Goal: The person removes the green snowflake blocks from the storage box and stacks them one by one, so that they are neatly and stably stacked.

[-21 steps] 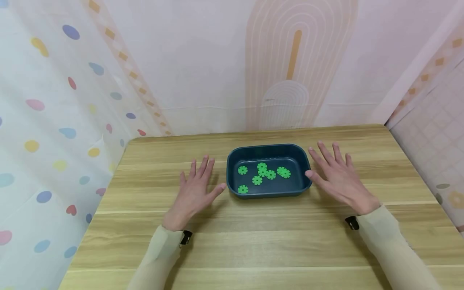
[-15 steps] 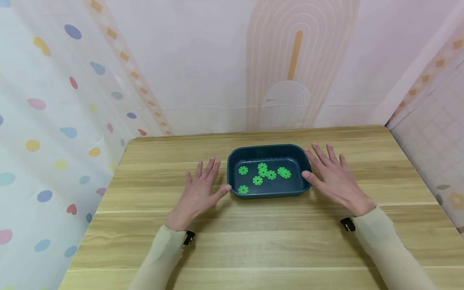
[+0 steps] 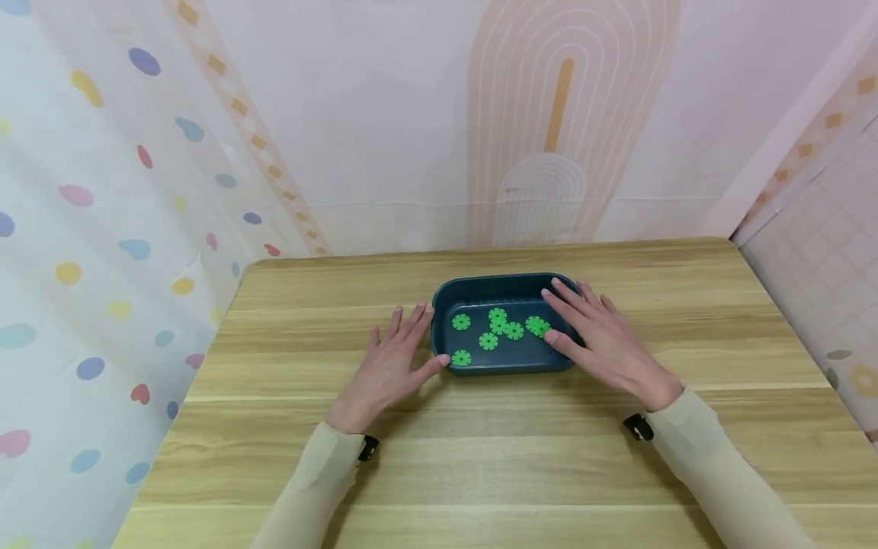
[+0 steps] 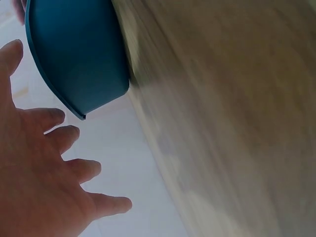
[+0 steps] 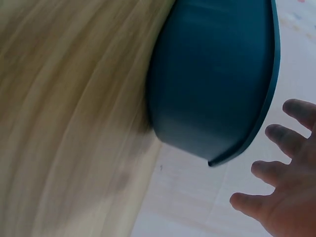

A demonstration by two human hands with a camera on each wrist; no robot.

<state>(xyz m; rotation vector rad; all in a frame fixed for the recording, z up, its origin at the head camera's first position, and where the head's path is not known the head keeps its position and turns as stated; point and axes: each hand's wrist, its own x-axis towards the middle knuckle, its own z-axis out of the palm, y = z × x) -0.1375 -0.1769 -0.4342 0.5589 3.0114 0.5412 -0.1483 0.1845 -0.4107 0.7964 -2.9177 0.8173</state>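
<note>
A dark teal rectangular basin (image 3: 507,367) stands on the wooden table. On its floor lie several small green notched discs, like snowflake building pieces, one of them a lone disc (image 3: 461,322) at the left and a cluster (image 3: 498,326) in the middle. My left hand (image 3: 387,374), fingers spread, is at the basin's left end with its thumb by the front left corner. Over the right end reaches my right hand (image 3: 607,347), its fingers straight and overlapping the rim in the head view. Both wrist views show the hands level with or above the basin's rim, holding nothing.
The wood-grain table (image 3: 507,473) runs back to a patterned cloth wall (image 3: 384,137). More cloth hangs at the left, dotted with coloured shapes, and at the right. Each wrist wears a black strap under a beige sleeve (image 3: 713,457).
Both hands have moved inward toward the basin: the left one to the right, the right one to the left and over the rim. Basin and green discs have stayed in place.
</note>
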